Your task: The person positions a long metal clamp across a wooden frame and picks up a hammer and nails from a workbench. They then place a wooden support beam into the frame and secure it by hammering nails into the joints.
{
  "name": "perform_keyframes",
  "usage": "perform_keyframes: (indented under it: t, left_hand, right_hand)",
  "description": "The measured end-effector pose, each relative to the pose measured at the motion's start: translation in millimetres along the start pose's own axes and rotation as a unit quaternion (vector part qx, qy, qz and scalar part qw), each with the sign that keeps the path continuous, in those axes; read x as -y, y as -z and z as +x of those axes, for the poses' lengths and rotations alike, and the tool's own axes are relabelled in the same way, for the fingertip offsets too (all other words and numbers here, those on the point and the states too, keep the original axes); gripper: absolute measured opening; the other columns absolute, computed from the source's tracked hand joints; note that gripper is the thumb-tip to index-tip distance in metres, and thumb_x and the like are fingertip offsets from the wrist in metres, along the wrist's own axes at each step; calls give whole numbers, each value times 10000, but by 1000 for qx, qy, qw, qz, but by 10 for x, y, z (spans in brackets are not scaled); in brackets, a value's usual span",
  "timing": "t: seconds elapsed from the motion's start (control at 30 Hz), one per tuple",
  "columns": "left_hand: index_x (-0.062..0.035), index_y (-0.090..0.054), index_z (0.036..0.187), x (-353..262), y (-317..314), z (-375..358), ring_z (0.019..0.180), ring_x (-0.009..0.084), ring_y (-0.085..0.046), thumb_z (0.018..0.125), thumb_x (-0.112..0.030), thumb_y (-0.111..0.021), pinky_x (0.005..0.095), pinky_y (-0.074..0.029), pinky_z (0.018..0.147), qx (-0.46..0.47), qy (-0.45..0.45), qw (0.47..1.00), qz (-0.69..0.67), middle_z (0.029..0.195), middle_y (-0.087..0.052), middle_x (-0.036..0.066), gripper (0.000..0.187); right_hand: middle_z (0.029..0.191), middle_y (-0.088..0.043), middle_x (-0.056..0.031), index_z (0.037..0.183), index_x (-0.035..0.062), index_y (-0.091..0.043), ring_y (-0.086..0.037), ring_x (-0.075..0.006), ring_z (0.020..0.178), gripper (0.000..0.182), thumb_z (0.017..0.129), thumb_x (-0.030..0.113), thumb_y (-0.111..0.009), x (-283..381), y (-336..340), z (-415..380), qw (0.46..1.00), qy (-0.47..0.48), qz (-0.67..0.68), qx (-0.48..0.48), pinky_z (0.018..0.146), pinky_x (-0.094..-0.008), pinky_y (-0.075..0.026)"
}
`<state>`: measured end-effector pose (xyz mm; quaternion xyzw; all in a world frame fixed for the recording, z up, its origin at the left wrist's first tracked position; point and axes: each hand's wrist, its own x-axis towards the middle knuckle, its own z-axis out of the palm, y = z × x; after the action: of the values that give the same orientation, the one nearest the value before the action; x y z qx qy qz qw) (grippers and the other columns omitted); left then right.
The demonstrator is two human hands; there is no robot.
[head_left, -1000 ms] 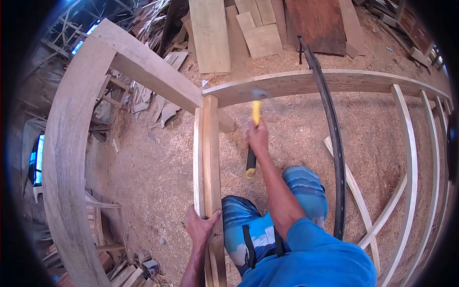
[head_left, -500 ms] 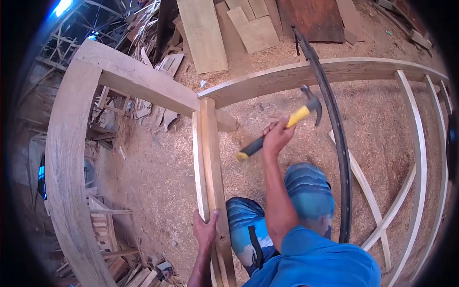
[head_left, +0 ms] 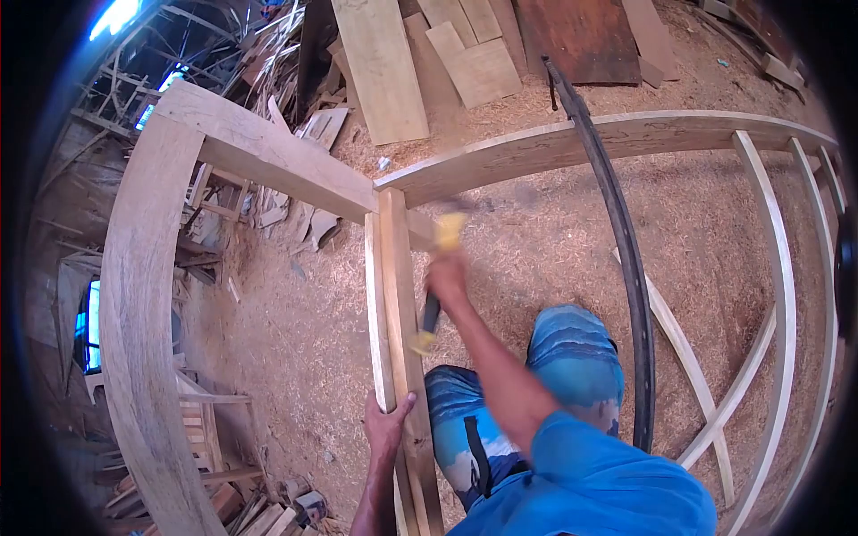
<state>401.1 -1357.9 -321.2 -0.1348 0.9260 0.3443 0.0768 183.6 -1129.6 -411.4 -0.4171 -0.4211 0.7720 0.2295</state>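
My right hand [head_left: 447, 275] is wrapped round the handle of a yellow and black hammer [head_left: 431, 313], just right of the upright wooden rail; the hammer's head is smeared by motion. Lower down, my left hand [head_left: 387, 424] grips a pale wooden strip [head_left: 376, 313], thumb over its edge. That strip lies along the thicker rail [head_left: 398, 295], which meets the corner of the wooden frame at its top end.
A wide frame board [head_left: 138, 286] curves down the left. A long black clamp bar [head_left: 617, 214] crosses the top rail [head_left: 536, 152]. Slats [head_left: 773, 232] stand at the right. Loose boards [head_left: 380, 71] and scrap wood lie beyond, over sawdust-strewn ground.
My right hand has swung the hammer left and down, close to the rail. My left hand keeps its grip on the strip, and the view has shifted slightly.
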Motion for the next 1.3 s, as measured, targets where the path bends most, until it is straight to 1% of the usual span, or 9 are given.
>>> perform_keyframes:
  t: [0.1, 0.3, 0.47, 0.6, 0.7, 0.87, 1.0, 1.1, 1.3]
  left_hand:
    - [6, -645, 1194, -17, 18, -37, 966, 262, -696, 810, -376, -870, 401, -536, 896, 13, 12, 1000, -22, 1065, -710, 158, 588]
    - [17, -676, 1213, 34, -20, 40, 954, 246, -697, 846, -350, -848, 382, -543, 886, -23, 42, 999, -11, 1048, -726, 161, 547]
    - [28, -669, 1233, 10, -7, 24, 930, 229, -703, 871, -342, -829, 364, -553, 866, 25, 47, 995, -79, 1040, -739, 144, 542]
    - [48, -646, 1268, -26, 23, 45, 945, 226, -704, 896, -331, -808, 360, -558, 871, 40, 35, 996, -76, 1075, -734, 148, 555]
    - [54, -643, 1282, -44, 54, 21, 958, 234, -710, 886, -332, -817, 364, -564, 876, 44, 43, 995, -74, 1097, -735, 161, 580]
    - [56, -672, 1220, -23, 19, 101, 937, 250, -719, 825, -405, -859, 373, -559, 857, 44, 59, 994, -82, 1065, -745, 179, 635]
    - [63, -671, 1214, 89, 15, 102, 937, 264, -725, 815, -436, -859, 388, -561, 859, 42, 56, 994, -82, 1062, -748, 191, 666]
    - [66, -671, 1213, -42, 50, 68, 937, 270, -728, 804, -461, -861, 394, -560, 866, 39, 53, 996, -63, 1061, -749, 195, 693]
    - [51, -679, 1210, -6, 33, 108, 951, 285, -735, 775, -533, -858, 402, -557, 867, 32, 52, 997, -38, 1065, -750, 204, 750]
  right_hand:
    - [641, -538, -38, 1052, 50, -529, -534, -144, 448, 315, 1083, 363, -517, 203, 421, 344, 934, -116, -49, 334, 390, -348, -477]
    - [629, -485, -1, 1002, 114, -450, -488, -115, 442, 259, 1085, 348, -523, 475, 437, 75, 973, -26, 216, -71, 386, -313, -449]
    - [640, -508, -11, 1022, 117, -450, -512, -119, 447, 262, 1095, 364, -495, 468, 319, 189, 925, -62, -106, 359, 372, -315, -451]
    - [635, -526, -19, 1147, 81, -482, -509, -125, 439, 286, 1079, 357, -521, 668, 452, -2, 979, -47, 176, 94, 376, -318, -454]
    - [628, -505, -20, 1085, 78, -479, -506, -129, 435, 279, 1088, 355, -513, -221, -120, 46, 998, 34, -43, -23, 390, -323, -458]
    - [641, -498, -23, 1024, 71, -470, -500, -139, 449, 244, 1091, 305, -491, 551, 554, 158, 947, -127, -7, 294, 397, -308, -448]
    - [649, -506, -26, 1032, 90, -473, -510, -137, 468, 232, 1089, 313, -495, 298, 145, -45, 990, -47, 132, -15, 393, -308, -464]
    - [631, -503, -24, 1037, 90, -479, -516, -136, 462, 231, 1097, 313, -483, 40, 98, 49, 934, -45, -189, 301, 384, -314, -468]
    - [597, -504, -18, 1070, 66, -521, -486, -140, 410, 284, 1076, 350, -531, 179, 261, 172, 991, -35, 45, 120, 387, -321, -459]
